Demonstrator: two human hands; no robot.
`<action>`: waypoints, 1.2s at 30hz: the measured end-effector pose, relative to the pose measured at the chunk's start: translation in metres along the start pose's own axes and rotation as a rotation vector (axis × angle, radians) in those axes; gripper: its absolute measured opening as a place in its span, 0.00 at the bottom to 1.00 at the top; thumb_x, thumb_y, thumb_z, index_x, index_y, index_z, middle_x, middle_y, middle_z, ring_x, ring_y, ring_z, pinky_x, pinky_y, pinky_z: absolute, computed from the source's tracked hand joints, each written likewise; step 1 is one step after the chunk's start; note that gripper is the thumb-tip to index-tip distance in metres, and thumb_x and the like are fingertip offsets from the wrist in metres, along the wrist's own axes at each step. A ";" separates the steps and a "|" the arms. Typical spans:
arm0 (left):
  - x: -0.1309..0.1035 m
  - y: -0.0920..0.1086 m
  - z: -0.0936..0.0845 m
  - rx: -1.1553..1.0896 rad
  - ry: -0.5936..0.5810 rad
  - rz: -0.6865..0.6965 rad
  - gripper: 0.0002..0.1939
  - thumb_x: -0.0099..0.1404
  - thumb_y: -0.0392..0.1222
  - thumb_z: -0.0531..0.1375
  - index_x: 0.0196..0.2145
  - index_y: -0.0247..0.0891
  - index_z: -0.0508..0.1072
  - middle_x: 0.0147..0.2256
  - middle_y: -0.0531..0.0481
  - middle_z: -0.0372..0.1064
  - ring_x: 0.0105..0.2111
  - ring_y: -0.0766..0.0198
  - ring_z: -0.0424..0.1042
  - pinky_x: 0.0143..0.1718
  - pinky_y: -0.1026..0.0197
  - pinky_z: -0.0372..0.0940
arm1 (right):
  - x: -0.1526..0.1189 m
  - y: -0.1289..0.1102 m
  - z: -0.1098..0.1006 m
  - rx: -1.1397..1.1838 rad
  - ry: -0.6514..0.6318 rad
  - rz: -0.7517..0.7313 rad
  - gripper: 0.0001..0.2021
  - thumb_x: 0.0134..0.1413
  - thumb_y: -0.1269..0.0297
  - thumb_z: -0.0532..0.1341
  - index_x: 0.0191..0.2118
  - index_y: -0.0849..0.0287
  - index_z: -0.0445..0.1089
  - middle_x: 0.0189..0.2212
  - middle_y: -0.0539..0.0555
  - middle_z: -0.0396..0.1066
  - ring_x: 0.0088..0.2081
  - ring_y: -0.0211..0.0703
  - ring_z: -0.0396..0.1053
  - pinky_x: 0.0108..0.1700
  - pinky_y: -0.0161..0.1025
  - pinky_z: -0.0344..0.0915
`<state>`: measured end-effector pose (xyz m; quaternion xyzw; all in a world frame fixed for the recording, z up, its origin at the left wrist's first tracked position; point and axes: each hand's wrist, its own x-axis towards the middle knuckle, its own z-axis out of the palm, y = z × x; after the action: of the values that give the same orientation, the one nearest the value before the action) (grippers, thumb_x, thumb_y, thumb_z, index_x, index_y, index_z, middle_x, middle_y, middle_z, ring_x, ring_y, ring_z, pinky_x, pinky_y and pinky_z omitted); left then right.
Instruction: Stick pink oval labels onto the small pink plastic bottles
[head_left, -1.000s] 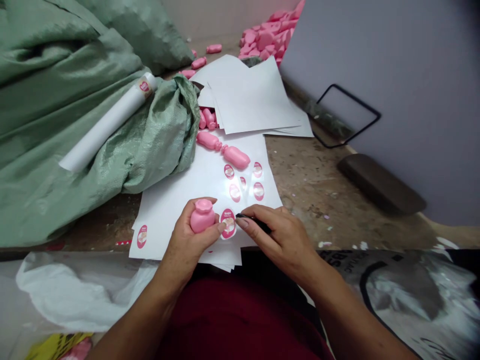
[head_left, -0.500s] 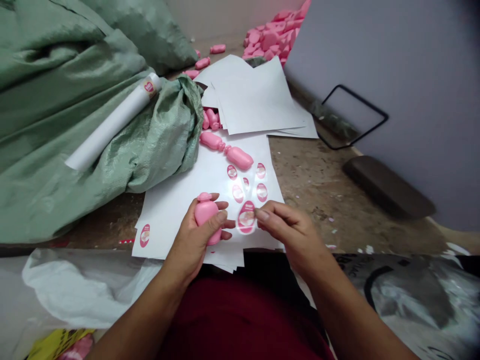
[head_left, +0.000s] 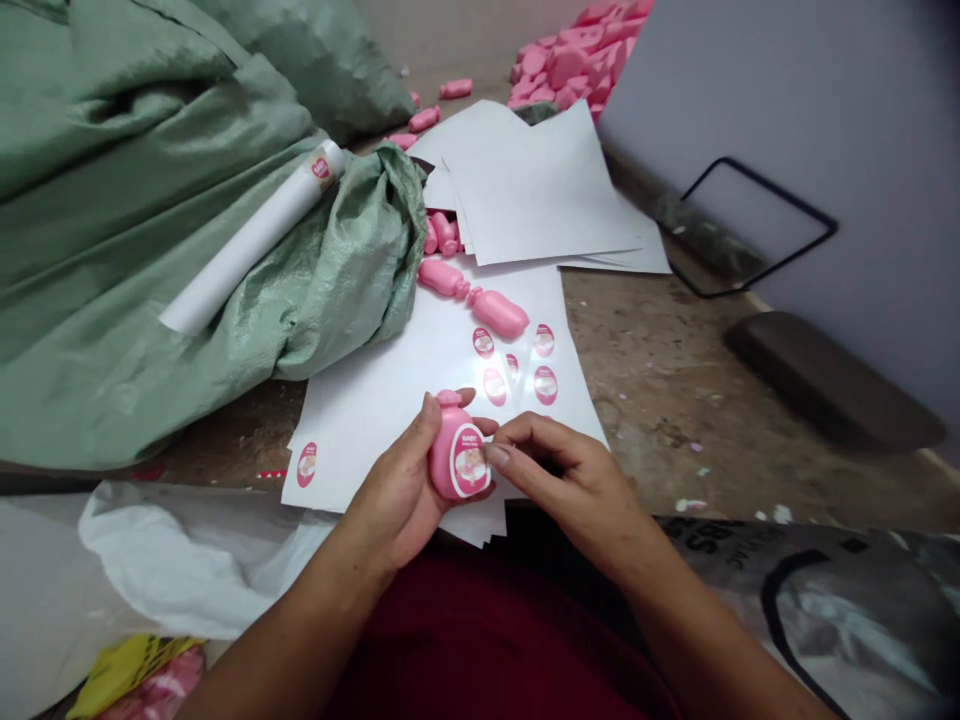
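Here's the left hand (head_left: 401, 490), wrapped around a pink bottle (head_left: 444, 445), thumb along one side, fingers showing past the other. The bottle sits up in that grip, cap end pointing away from the body, just above the near part of a white sheet (head_left: 360, 420). And on its face, over to the right, there's an oval label (head_left: 470, 465), pink and white, the word BABY across the top!

In comes the right hand (head_left: 574, 475) on the other side, thumb and forefinger pinched together at the label's right edge; whether the label lies flat there, I can't tell, the fingertips cover it. The other fingers curl into the palm.

Just beyond, more oval stickers (head_left: 546, 385) dot the sheet, with a lone sticker (head_left: 307, 465) out by its left edge. Two pink bottles (head_left: 499, 314) lie cap to cap behind them, and loose papers (head_left: 540, 200) spread farther back. Over on the left, a green sack (head_left: 225, 230) bulges across the table (head_left: 637, 400), a white roll (head_left: 251, 240) resting on it. At the far end, a heap of pink pieces (head_left: 574, 60).
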<state>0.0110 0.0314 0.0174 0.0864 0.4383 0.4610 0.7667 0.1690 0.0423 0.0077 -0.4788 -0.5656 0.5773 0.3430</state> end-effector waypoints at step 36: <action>0.001 -0.005 0.003 0.007 0.031 -0.003 0.21 0.74 0.53 0.51 0.51 0.36 0.74 0.37 0.46 0.69 0.33 0.65 0.70 0.30 0.64 0.70 | 0.003 0.008 0.001 0.021 -0.030 0.013 0.10 0.59 0.56 0.62 0.31 0.56 0.72 0.23 0.48 0.75 0.28 0.40 0.71 0.35 0.36 0.65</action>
<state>0.0162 0.0300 0.0158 0.0812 0.4519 0.4596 0.7603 0.1685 0.0435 -0.0002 -0.4699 -0.5616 0.5926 0.3356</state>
